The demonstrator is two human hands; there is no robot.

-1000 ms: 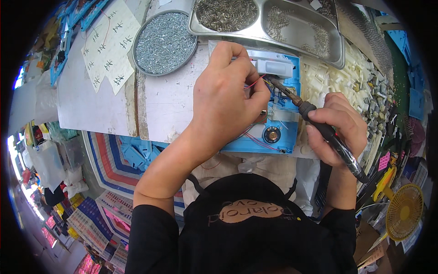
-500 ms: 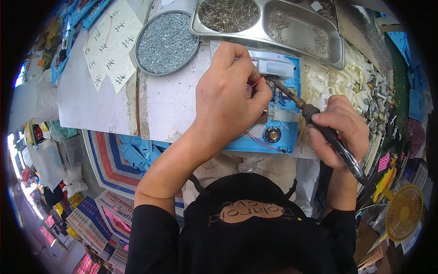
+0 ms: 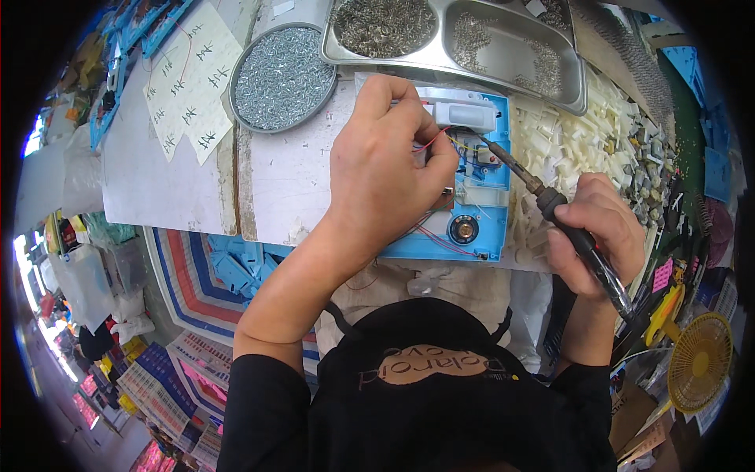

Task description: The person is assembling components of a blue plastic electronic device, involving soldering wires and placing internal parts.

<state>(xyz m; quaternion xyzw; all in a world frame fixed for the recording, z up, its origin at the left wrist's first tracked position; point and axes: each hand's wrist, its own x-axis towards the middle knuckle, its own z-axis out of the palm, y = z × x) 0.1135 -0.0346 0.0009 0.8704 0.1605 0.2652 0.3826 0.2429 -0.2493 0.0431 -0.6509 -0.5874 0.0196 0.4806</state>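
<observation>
A blue plastic housing [image 3: 481, 211] with a white block, a small round part and thin red and blue wires lies open at the table's near edge. My left hand [image 3: 385, 169] rests over its left half, fingertips pinching a thin red wire [image 3: 435, 138]. My right hand [image 3: 598, 232] grips the black handle of a soldering iron [image 3: 550, 203], whose tip points up and left into the wiring inside the housing.
A round metal dish of small screws [image 3: 283, 77] and a divided steel tray of small metal parts [image 3: 464, 35] stand behind the housing. White plastic pieces [image 3: 566, 141] are heaped on the right. Handwritten paper sheets [image 3: 189, 79] lie on the left. A yellow fan [image 3: 698, 362] stands low right.
My left hand has shifted slightly on the housing and the iron's tip stays at the wiring. Little else differs.
</observation>
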